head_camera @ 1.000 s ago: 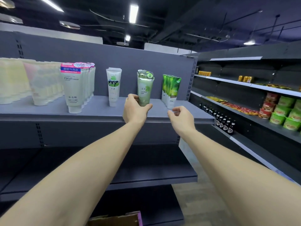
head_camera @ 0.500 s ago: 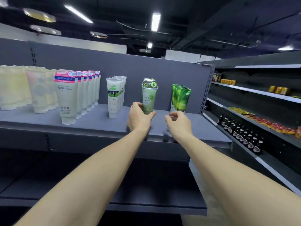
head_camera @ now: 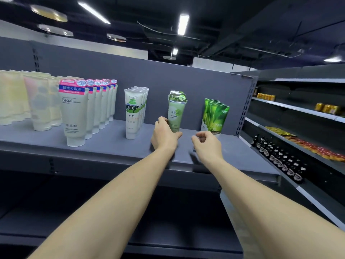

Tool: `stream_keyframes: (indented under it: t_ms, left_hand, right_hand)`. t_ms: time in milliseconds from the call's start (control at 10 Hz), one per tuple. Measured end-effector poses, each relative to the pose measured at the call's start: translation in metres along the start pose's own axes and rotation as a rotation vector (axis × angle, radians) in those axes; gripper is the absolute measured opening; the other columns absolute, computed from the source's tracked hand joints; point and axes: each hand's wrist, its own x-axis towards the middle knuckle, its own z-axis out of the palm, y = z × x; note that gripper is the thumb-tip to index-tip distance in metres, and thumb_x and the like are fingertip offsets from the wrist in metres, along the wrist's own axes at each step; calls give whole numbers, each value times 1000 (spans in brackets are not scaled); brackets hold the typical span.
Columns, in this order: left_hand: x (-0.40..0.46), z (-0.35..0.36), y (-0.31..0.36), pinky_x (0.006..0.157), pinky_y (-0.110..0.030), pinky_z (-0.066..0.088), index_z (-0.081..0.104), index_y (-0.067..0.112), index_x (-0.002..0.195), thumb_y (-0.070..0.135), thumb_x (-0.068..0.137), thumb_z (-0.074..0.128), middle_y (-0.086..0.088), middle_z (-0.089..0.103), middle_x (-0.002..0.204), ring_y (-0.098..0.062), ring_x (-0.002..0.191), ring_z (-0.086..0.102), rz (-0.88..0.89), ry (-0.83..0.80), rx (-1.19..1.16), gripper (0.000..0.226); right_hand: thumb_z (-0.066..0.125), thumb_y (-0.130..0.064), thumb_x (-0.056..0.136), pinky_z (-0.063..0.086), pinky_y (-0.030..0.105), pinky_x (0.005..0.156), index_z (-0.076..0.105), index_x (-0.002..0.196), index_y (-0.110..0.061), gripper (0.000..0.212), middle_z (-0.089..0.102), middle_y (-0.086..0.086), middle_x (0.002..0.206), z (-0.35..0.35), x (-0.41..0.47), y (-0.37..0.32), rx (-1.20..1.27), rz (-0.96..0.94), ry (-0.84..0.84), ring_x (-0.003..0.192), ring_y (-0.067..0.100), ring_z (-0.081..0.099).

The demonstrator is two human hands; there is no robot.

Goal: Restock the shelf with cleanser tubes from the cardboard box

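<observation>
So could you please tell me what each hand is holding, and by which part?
The left hand grips the pale green tube near its base. The right hand holds nothing.

The left hand [head_camera: 164,136] covers the foot of the pale green tube [head_camera: 176,113], so I can't see whether it stands on the shelf [head_camera: 112,141]. At the left edge of the frame the yellowish tubes [head_camera: 11,98] are blurred and cut off, labels unreadable. Behind the front white tube [head_camera: 133,113] and the bright green tube [head_camera: 217,116], the rest show only as edges.
</observation>
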Motion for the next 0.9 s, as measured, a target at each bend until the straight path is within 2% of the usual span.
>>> stream_keyframes:
  t_ms: [300,500,600,800,900]
  left_hand:
    - [4,3,1,77,-36,44,47,16,113,34,76,82,-2,55,117,-26,104,60,9,-30,11,54]
    - [-2,-7,-7,87,-42,49,46,12,120,37,72,85,-6,52,124,-28,113,57,11,-99,40,67]
    - [-7,-17,-8,88,-42,48,45,11,123,37,75,82,-6,50,127,-27,116,55,41,-105,69,66]
    - [-26,-48,-15,86,-38,46,50,14,124,35,90,66,-4,50,125,-25,114,53,167,-81,74,43]
    - [-39,-71,-16,83,-36,46,57,16,114,35,94,57,-3,56,117,-23,108,55,245,-64,188,27]
  right_hand:
    - [57,-30,94,52,37,88,61,113,-16,24,63,-7,93,1,-10,-4,-13,14,26,93,18,63]
    - [57,-30,95,51,35,85,61,111,-17,21,61,-9,89,-4,-26,-11,-21,13,65,90,18,63]
    - [56,-30,96,51,31,81,62,110,-18,20,62,-7,93,-7,-37,-12,-10,14,102,90,16,62]
    - [54,-28,97,43,25,73,61,112,-18,19,64,-5,99,-15,-69,-20,-3,15,122,87,11,59]
    - [53,-28,98,42,24,72,60,114,-18,20,62,-5,99,-25,-86,-31,5,25,107,87,10,57]
